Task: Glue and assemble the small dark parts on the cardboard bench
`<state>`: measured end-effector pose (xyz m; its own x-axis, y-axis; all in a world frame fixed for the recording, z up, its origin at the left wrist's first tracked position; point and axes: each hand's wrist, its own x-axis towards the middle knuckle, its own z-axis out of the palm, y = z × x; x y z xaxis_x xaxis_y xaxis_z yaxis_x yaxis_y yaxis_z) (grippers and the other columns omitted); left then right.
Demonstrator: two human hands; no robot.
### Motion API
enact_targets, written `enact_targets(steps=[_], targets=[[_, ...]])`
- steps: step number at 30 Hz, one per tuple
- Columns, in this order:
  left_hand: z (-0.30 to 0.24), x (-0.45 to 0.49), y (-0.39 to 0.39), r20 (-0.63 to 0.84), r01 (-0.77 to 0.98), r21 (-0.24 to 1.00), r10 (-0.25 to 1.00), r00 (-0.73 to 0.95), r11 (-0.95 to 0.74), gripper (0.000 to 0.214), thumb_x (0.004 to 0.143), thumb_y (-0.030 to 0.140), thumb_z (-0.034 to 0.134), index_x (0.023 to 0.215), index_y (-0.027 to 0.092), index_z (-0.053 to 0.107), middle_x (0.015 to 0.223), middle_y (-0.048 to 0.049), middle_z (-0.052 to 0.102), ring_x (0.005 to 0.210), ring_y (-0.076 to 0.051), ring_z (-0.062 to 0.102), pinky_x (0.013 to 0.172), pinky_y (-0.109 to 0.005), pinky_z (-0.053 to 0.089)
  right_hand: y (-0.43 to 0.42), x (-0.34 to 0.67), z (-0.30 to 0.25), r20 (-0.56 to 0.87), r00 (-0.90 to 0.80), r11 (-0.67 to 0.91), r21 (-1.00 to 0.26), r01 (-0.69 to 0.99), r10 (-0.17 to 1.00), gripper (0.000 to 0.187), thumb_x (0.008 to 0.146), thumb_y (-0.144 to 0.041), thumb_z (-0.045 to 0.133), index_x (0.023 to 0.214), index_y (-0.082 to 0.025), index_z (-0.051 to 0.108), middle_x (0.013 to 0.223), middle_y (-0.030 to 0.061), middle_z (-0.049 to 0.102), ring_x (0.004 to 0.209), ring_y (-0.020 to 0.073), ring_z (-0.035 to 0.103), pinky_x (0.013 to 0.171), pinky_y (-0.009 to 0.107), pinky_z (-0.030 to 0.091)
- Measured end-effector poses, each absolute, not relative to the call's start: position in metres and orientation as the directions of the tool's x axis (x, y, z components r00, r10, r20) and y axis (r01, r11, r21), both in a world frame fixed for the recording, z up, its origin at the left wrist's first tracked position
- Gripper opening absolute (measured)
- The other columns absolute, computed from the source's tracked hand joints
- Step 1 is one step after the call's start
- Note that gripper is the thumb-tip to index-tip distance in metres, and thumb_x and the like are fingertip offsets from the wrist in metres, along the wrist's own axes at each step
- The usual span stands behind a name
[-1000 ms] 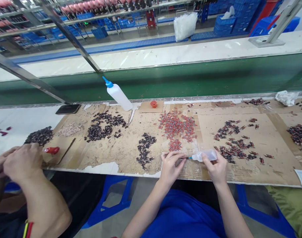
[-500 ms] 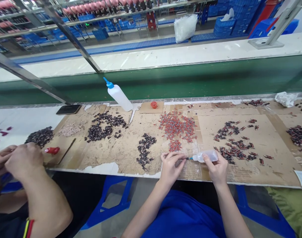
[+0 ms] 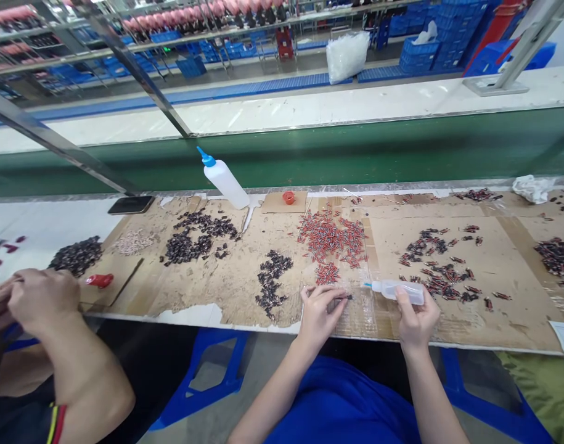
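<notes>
Between thumb and fingers, my left hand (image 3: 322, 306) pinches a small dark part (image 3: 349, 297) near the front edge of the bench. My right hand (image 3: 416, 317) is closed round a small clear squeeze bottle (image 3: 404, 291), tilted nearly flat, its thin blue tip pointing left. A gap separates that tip from the dark part. Just beyond my left hand lies a heap of small red-and-silver parts (image 3: 330, 237). Left of it is a pile of small black parts (image 3: 272, 280). Red-and-black pieces (image 3: 443, 271) lie scattered to the right, behind my right hand.
A larger white bottle with a blue cap (image 3: 226, 184) leans at the back, near a red cap (image 3: 288, 197). A phone (image 3: 130, 205) lies at the back left. A co-worker's hands (image 3: 44, 299) work at the left, beside a red object (image 3: 99, 281). Crumpled white tissue (image 3: 532, 188) sits back right.
My right hand has drawn the squeeze bottle back to the right and slightly up, so its tip has come away from the dark part. My left hand has stayed in place.
</notes>
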<state>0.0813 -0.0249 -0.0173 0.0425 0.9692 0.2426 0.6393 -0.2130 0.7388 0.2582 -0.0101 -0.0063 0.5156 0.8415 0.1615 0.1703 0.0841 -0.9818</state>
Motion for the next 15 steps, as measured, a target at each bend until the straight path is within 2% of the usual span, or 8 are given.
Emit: enact_targets(steps=[4, 7, 11, 15], targets=[[-0.013, 0.066, -0.024, 0.368, 0.661, 0.703, 0.929, -0.025, -0.261, 0.013, 0.084, 0.022, 0.066, 0.093, 0.026, 0.072, 0.095, -0.0025, 0.077, 0.091, -0.019, 0.068, 0.088, -0.037, 0.036, -0.005, 0.257, -0.010, 0.196, 0.509, 0.140, -0.979, 0.146, 0.838, 0.039, 0.059, -0.041, 0.079, 0.080, -0.020, 0.055, 0.072, 0.0018, 0.066, 0.062, 0.0171, 0.064, 0.061, 0.030, 0.052], [-0.011, 0.051, -0.023, 0.391, 0.740, 0.649, 0.911, -0.127, -0.175, 0.012, 0.084, 0.020, 0.064, 0.091, 0.025, 0.072, 0.092, -0.0026, 0.076, 0.094, -0.021, 0.067, 0.088, -0.038, 0.034, 0.003, 0.254, -0.011, 0.182, 0.476, 0.119, -0.980, 0.158, 0.861, 0.048, 0.052, -0.039, 0.085, 0.083, -0.022, 0.052, 0.079, 0.0030, 0.069, 0.074, 0.0216, 0.069, 0.076, 0.041, 0.055], [-0.013, 0.047, -0.020, 0.375, 0.819, 0.567, 0.914, -0.156, -0.093, 0.007, 0.081, 0.020, 0.068, 0.085, 0.025, 0.072, 0.094, -0.0036, 0.075, 0.098, -0.024, 0.062, 0.090, -0.041, 0.033, 0.013, 0.250, -0.013, 0.147, 0.387, 0.080, -0.980, 0.184, 0.910, 0.053, 0.056, -0.039, 0.083, 0.098, -0.020, 0.058, 0.095, 0.0101, 0.072, 0.088, 0.0259, 0.071, 0.084, 0.047, 0.056], [-0.020, 0.057, -0.017, 0.412, 0.862, 0.495, 0.903, -0.124, -0.108, 0.008, 0.081, 0.018, 0.069, 0.082, 0.026, 0.073, 0.100, -0.0045, 0.074, 0.103, -0.026, 0.058, 0.092, -0.044, 0.031, 0.019, 0.251, -0.022, 0.173, 0.345, 0.083, -0.962, 0.260, 0.923, 0.054, 0.059, -0.040, 0.081, 0.104, -0.018, 0.060, 0.099, 0.0119, 0.072, 0.088, 0.0262, 0.071, 0.085, 0.049, 0.056]])
